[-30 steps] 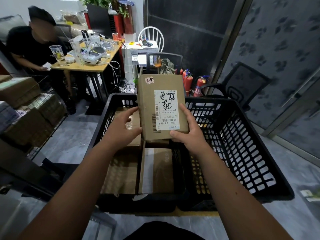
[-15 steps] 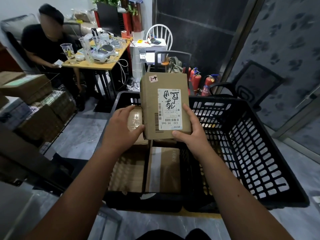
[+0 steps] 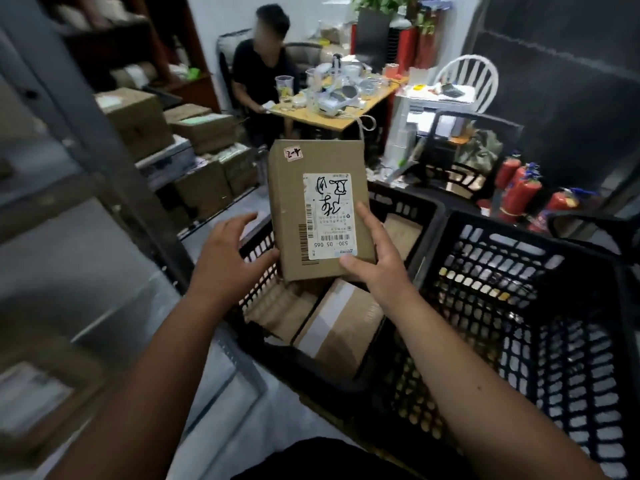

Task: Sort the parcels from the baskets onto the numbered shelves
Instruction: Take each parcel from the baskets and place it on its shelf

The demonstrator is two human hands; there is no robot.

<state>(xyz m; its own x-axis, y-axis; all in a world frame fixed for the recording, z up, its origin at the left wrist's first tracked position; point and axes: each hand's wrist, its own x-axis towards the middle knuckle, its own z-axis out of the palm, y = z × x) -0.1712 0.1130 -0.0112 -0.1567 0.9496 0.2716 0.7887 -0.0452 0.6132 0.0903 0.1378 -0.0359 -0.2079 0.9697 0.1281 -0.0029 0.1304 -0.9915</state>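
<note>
I hold a brown cardboard parcel (image 3: 318,209) upright above the left black basket (image 3: 412,209). It carries a white shipping label and a small sticker reading "2-4". My right hand (image 3: 374,258) grips its lower right corner, thumb on the label. My left hand (image 3: 228,258) has its fingers spread, and only the thumb touches the parcel's lower left edge. More brown parcels (image 3: 343,327) lie in that basket. A second black basket (image 3: 519,244) stands to the right. The grey metal shelf frame (image 3: 114,168) rises at the left, blurred, with boxes (image 3: 204,129) stacked on a rack behind it.
A person (image 3: 263,64) sits at a cluttered wooden table (image 3: 346,116) at the back. To its right are a white chair (image 3: 467,74), a black chair (image 3: 460,150) and red fire extinguishers (image 3: 519,192). A blurred box (image 3: 38,386) lies at the lower left.
The view has swung left toward the shelves, carrying the parcel along. My left hand has loosened from the parcel's side and spread its fingers. My right hand keeps its grip.
</note>
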